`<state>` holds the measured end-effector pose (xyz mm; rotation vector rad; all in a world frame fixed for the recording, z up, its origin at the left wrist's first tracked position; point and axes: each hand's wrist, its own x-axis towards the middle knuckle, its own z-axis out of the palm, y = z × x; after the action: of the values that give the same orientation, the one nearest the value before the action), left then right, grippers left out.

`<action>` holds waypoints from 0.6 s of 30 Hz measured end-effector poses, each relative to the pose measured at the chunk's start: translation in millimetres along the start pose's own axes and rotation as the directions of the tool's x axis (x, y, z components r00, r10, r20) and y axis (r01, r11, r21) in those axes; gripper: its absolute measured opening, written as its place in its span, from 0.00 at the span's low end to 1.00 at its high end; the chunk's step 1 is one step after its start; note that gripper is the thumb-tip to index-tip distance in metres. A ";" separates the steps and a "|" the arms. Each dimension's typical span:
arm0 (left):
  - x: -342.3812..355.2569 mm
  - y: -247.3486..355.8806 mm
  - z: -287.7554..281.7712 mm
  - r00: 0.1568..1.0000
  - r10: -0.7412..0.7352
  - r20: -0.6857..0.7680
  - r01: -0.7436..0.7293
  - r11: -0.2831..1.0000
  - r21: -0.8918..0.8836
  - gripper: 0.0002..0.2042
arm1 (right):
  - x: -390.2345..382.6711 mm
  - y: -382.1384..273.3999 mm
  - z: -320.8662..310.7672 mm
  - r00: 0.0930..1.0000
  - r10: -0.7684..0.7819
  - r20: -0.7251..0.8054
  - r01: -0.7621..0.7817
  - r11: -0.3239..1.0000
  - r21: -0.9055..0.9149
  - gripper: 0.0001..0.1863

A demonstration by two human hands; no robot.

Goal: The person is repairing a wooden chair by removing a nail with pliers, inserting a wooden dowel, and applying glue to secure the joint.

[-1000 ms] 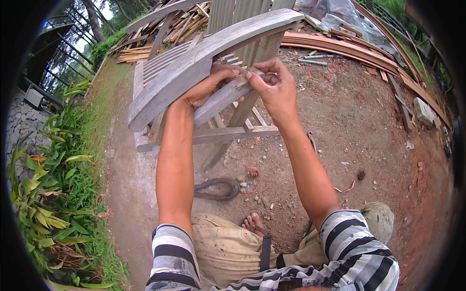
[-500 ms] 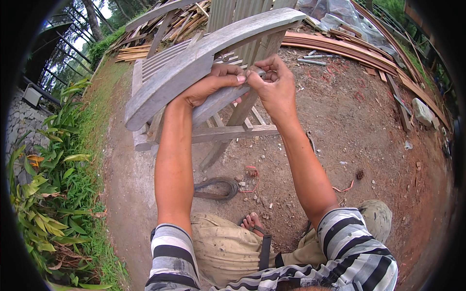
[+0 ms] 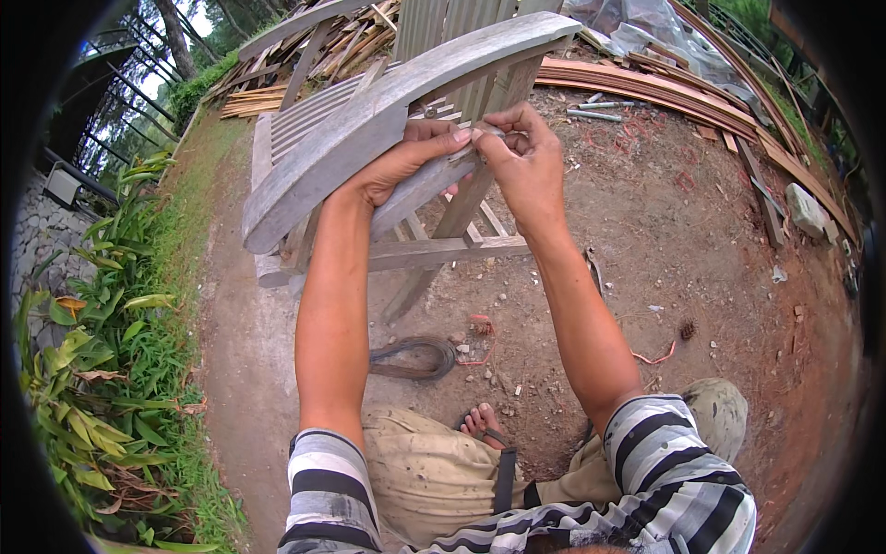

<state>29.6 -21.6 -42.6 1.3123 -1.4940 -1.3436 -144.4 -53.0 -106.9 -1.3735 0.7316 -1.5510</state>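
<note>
My left hand (image 3: 411,159) is wrapped around a grey wooden rail (image 3: 423,194), thumb along the top and a fingertip showing below, while my right hand (image 3: 521,162) has thumb and forefinger pressed together at the rail's far end. I cannot tell whether something small sits between those two fingertips, because my fingers cover the spot. The rail lies just under the curved armrest (image 3: 360,120) of the weathered chair (image 3: 461,55), slanting up and away from me; whether it is joined to the chair there is hidden. My left wrist is close beside the armrest's edge

As I judge it, the right pinch is the weak point: only the tips bear on the wood, so a hard pull could make them skid off, and any rough grain could drive a splinter under a nail. If my left hand slackened, the rail could twist and knock the armrest. Anything tiny let go here could drop to the stony ground (image 3: 609,314), near the dark coil (image 3: 434,360), and be hard to find
</note>
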 end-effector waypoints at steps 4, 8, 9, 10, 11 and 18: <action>-0.7 1.7 -0.4 1.000 -0.002 -0.009 0.002 1.000 0.017 0.20 | -1.6 -7.2 -5.8 0.995 0.063 0.080 -0.076 0.982 0.171 0.13; -1.9 0.6 1.1 0.999 0.025 -0.034 -0.024 1.000 0.016 0.20 | 4.1 -3.3 -19.7 0.979 0.033 0.202 -0.048 0.996 0.069 0.16; -2.3 2.4 2.2 0.999 0.031 -0.038 -0.030 0.999 0.027 0.20 | 6.7 -2.0 -21.9 0.974 0.027 0.225 -0.037 0.998 0.042 0.17; -2.4 3.5 2.8 0.998 0.037 -0.042 -0.036 0.999 0.039 0.20 | 7.3 -0.7 -22.0 0.976 0.020 0.218 -0.029 0.999 0.038 0.17; -2.1 3.6 2.4 0.999 0.024 -0.048 -0.022 0.999 0.046 0.21 | 7.6 0.6 -21.9 0.978 0.013 0.210 -0.021 0.999 0.034 0.17; 4.2 -8.6 -1.0 0.992 0.042 -0.116 -0.037 0.998 0.048 0.21 | 10.8 8.3 -20.4 0.980 -0.063 0.191 0.073 0.996 -0.048 0.15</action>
<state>31.5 -25.4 -51.2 1.3591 -1.4707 -1.1932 -161.9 -68.8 -113.7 -1.5768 0.6199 -1.4375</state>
